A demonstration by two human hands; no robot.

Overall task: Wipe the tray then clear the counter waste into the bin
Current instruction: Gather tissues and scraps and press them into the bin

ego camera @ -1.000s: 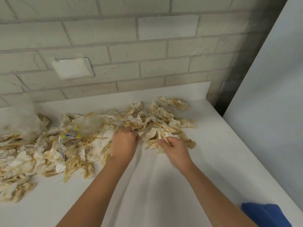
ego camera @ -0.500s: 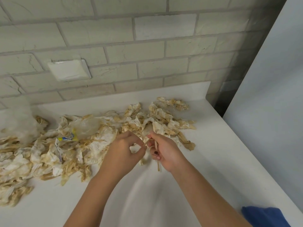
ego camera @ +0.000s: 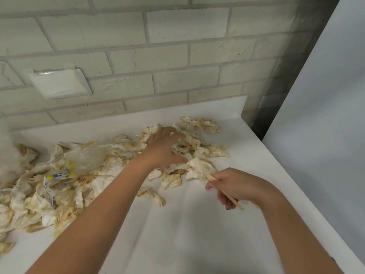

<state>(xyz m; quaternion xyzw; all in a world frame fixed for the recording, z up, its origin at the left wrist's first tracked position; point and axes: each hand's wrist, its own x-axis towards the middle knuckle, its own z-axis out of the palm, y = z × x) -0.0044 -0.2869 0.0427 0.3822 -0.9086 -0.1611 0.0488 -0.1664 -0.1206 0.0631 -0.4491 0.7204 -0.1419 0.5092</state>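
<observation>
paper scraps (ego camera: pixel 110 172) crowd the white counter (ego camera: pixel 187 234); left grip (ego camera: pixel 164 147) spread on them, right grip (ego camera: pixel 237 186) pinching, seemingly, a wooden stick (ego camera: pixel 234 201).

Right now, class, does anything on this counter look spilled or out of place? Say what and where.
Yes. Stained, crumpled paper scraps lie strewn across the white counter, from the left toward the back corner, with a clear plastic wrapper among them. The right hand holds a wooden stick.

A heap of crumpled brown-stained paper scraps (ego camera: pixel 65 186) lies on the white tabletop (ego camera: pixel 177 238), beneath and left of the left fingers (ego camera: pixel 174 133); a thin wooden stick (ego camera: pixel 234 201) lies in the right fingers (ego camera: pixel 213 185), beside the heap.
</observation>
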